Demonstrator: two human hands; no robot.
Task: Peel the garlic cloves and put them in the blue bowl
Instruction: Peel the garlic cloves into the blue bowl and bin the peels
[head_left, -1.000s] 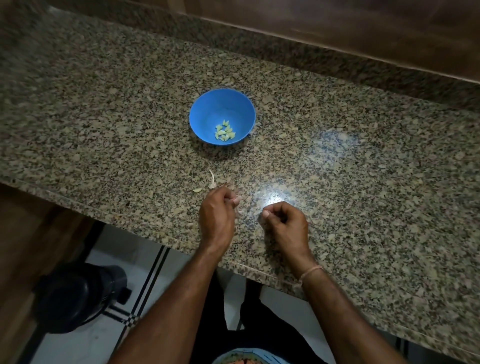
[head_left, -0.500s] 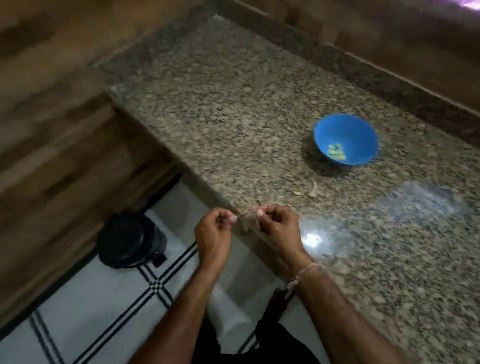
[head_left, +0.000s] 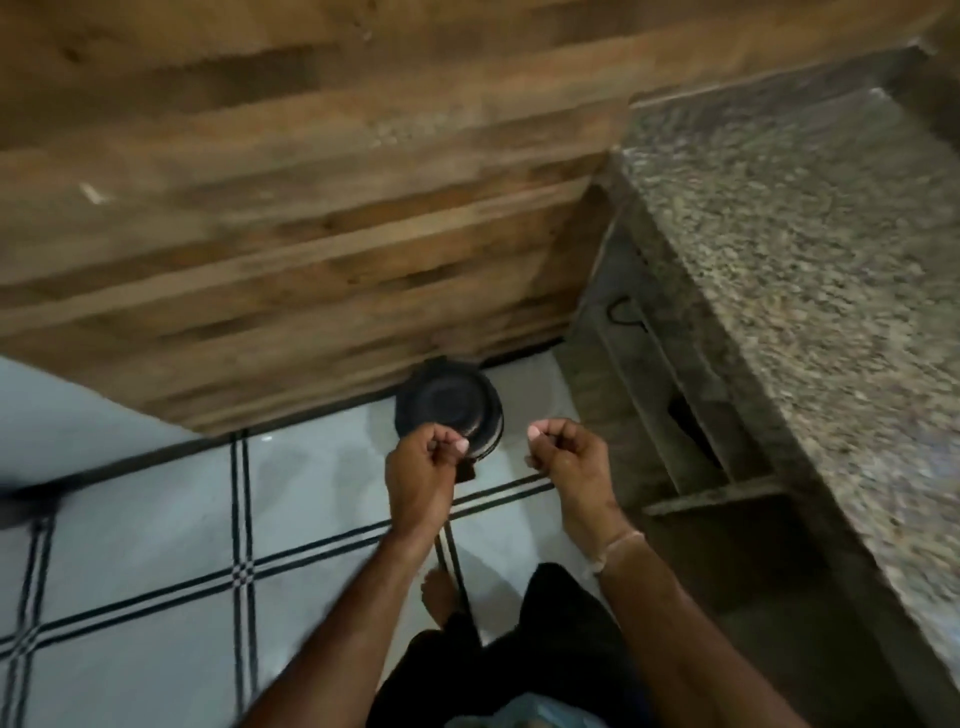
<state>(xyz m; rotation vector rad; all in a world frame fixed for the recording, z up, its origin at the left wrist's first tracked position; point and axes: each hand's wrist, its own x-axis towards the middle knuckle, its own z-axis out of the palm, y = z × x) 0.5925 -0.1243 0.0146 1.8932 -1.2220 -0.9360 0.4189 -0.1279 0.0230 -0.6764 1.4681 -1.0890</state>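
The left hand (head_left: 421, 462) and right hand (head_left: 566, 457) have moved off the counter (head_left: 805, 234) to hover over the black bin (head_left: 449, 410).

Tiled floor (head_left: 156, 519), black bin (head_left: 449, 410) on it

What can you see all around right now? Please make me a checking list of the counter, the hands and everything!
Surface: granite counter at the right, speckled and blurred.
Job's things: blue bowl and garlic cloves not in view.
Clutter: nothing seen.
Grippers: left hand and right hand are both out over the floor, off the counter, with fingers curled and thumb on forefinger. Whether they pinch anything is too small to tell.
Cables: nothing seen.
Surroundings: black bin stands on the tiled floor against the wooden cabinet, just beyond the left hand. A bare foot shows below the arms.
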